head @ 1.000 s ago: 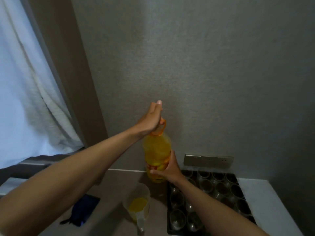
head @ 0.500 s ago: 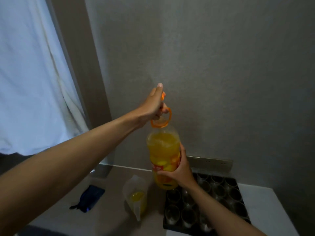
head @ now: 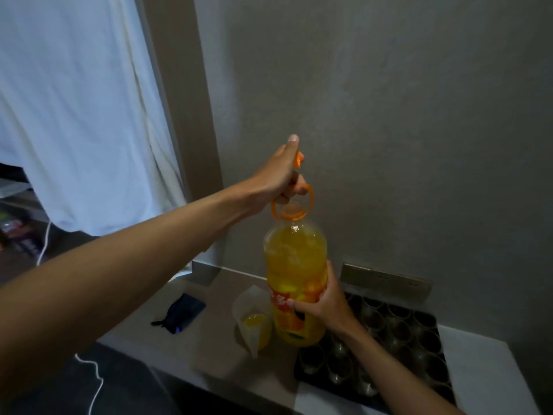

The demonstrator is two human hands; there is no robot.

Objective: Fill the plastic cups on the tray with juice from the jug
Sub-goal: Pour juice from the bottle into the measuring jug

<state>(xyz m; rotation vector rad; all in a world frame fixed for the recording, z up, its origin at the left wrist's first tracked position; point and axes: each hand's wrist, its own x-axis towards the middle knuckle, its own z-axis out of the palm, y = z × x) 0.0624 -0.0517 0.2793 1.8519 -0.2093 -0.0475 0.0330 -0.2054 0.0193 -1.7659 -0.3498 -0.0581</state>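
Note:
A large bottle of orange juice (head: 294, 265) is held upright above the counter. My left hand (head: 281, 175) grips its orange carry handle (head: 309, 202) at the neck. My right hand (head: 324, 304) is wrapped round the labelled lower body. Just left of the bottle's base stands a translucent plastic jug (head: 253, 319) with a little juice at its bottom. To the right lies a black tray (head: 302, 374) carrying several clear plastic cups (head: 398, 330); I see no juice in them.
A dark blue pouch (head: 184, 313) lies on the counter left of the jug. A wall socket plate (head: 386, 280) sits behind the tray. A white curtain (head: 77, 115) hangs at the left, and a white cable (head: 95, 381) runs below the counter edge.
The bottle has risen off the counter, held by both hands, and now hangs higher beside the jug. The camera view has shifted too.

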